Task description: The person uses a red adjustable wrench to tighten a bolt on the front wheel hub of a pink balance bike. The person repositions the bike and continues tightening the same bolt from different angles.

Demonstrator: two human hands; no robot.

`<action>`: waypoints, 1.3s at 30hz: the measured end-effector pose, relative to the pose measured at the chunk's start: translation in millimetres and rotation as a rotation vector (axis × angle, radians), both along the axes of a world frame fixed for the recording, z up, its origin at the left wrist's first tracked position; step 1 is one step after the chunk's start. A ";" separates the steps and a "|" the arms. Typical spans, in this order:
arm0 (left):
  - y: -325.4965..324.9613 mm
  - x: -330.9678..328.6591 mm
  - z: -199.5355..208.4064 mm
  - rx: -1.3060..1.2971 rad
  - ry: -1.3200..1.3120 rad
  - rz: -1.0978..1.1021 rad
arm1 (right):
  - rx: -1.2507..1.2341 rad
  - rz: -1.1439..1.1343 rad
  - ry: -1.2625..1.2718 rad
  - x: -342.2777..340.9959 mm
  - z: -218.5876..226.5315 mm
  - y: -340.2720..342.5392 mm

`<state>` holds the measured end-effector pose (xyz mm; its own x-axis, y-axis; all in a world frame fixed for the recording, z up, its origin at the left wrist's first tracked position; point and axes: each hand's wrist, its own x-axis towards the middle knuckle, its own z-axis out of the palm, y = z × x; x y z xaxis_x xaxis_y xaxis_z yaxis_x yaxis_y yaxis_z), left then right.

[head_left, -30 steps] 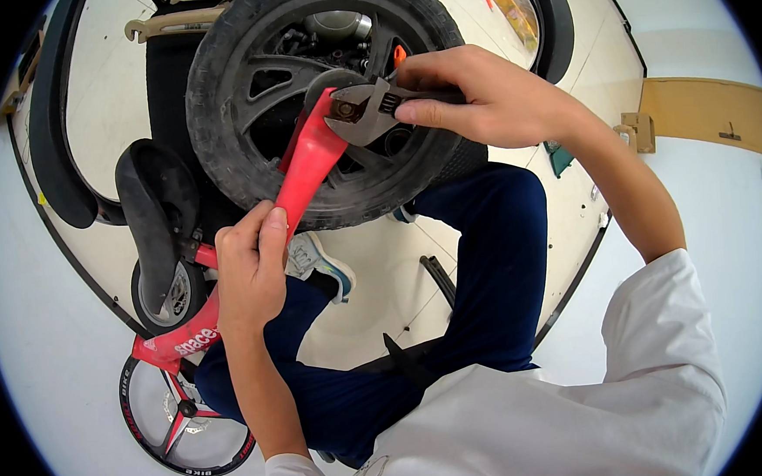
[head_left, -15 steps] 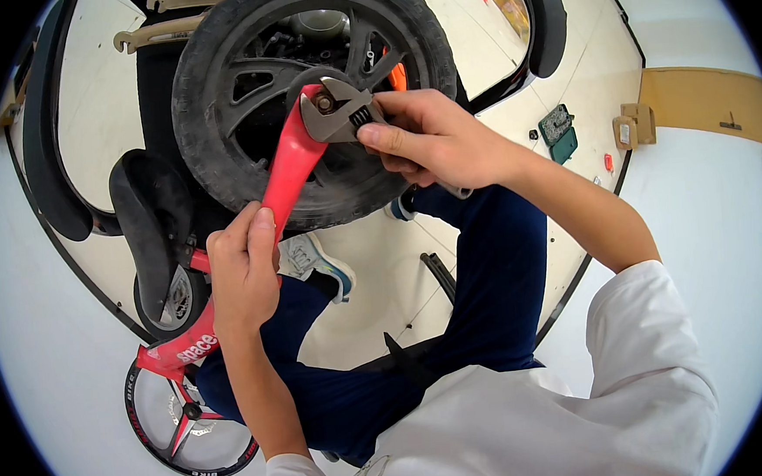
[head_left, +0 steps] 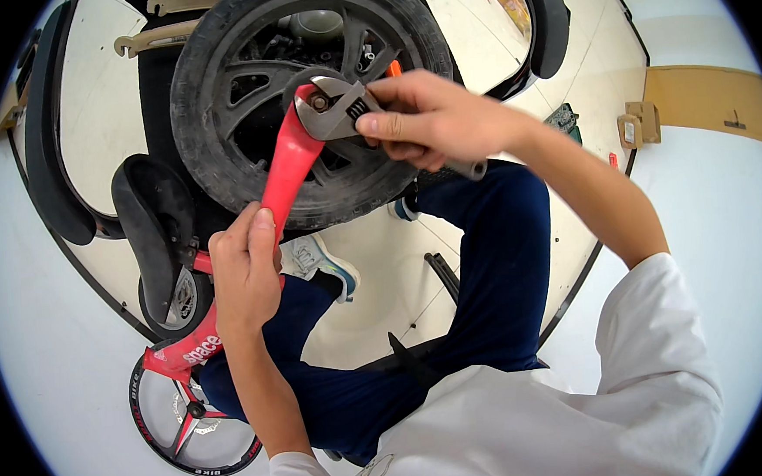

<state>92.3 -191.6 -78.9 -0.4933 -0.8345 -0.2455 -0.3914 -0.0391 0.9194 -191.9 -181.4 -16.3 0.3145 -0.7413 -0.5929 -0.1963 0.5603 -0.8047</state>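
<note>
Downward, in the head view with clock directions taken from its centre, my left hand (head_left: 247, 264) is at nine o'clock, fingers and thumb closed around a red tube (head_left: 289, 161). The tube slants up to eleven o'clock, where a rusty-brown nut (head_left: 319, 102) sits at its tip. Towards one o'clock, my right hand (head_left: 426, 117) grips an adjustable wrench (head_left: 330, 110); its jaws stand around the nut, though I cannot tell whether they touch it. The handle's end points toward four o'clock. Behind the tube is a large black wheel (head_left: 195, 118). A black saddle (head_left: 155, 221) is at nine o'clock, a red-spoked wheel (head_left: 196, 410) at eight.
</note>
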 end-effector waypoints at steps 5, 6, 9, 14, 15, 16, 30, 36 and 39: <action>0.3 -1.3 -2.9 -0.006 0.014 0.011 | -0.173 -0.278 -0.045 36.4 -18.3 26.6; 0.3 -1.4 -2.2 -0.006 0.013 0.009 | -0.152 -0.275 -0.064 35.6 -17.7 27.0; -0.2 -1.1 -0.7 -0.008 0.005 0.008 | -0.095 -0.251 -0.094 31.5 -11.9 22.7; -1.6 -2.7 -1.2 -0.017 0.018 0.014 | -0.121 -0.225 -0.018 32.1 -7.1 17.7; -1.9 -3.2 -1.5 -0.014 0.025 0.016 | -0.137 -0.205 0.012 31.4 -5.9 16.3; -2.0 -3.1 -1.6 -0.011 0.030 0.019 | -0.152 -0.185 0.041 28.9 -4.3 14.1; -1.2 -3.0 -2.0 0.033 0.088 0.052 | -0.136 0.230 0.284 -11.5 20.7 -31.2; -1.3 0.9 -3.4 0.027 0.046 -0.010 | -0.079 0.176 0.230 -10.3 21.2 -29.0; -0.3 0.1 -3.9 0.032 0.061 -0.006 | -0.200 0.190 0.294 -6.9 20.2 -26.4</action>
